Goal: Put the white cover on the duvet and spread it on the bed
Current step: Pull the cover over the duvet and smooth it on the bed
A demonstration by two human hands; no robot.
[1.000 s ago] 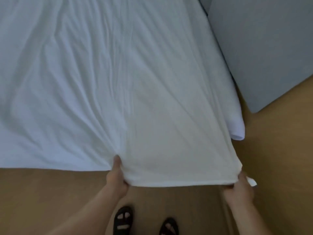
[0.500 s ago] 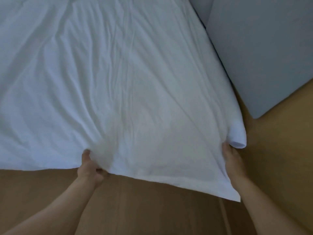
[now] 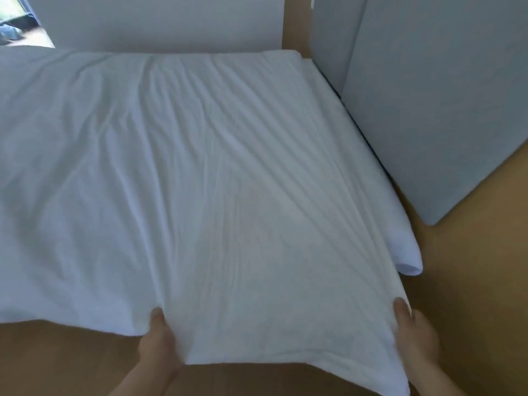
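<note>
**White cover lies over the bed, near edge held in two hands**

The big white cloth cover point(image 3: 200, 181) lies wide over the bed and hides nearly all of it. Long wrinkles run across it from the far end toward the person. Near the hands the cloth looks thin and flat, so I think the duvet is not inside this part, but I cannot tell for sure. I would say the spreading is partly done. The wrinkles need to be pulled smooth, and the filling may need doing too.

The brown wooden floor point(image 3: 471, 295) shows at the near side and on the right. A tall grey flat panel point(image 3: 443, 110) stands close against the right side of the bed, so there looks to be little room to pull from there. A plain white wall point(image 3: 171, 21) is at the far end. A small rolled white edge point(image 3: 407, 252) pokes out from under the cover at the right corner. It may be a sheet or the duvet.

The left hand point(image 3: 155, 347) grips the near edge of the cover, thumb on top. The right hand point(image 3: 417, 338) grips the near right corner the same way.
</note>
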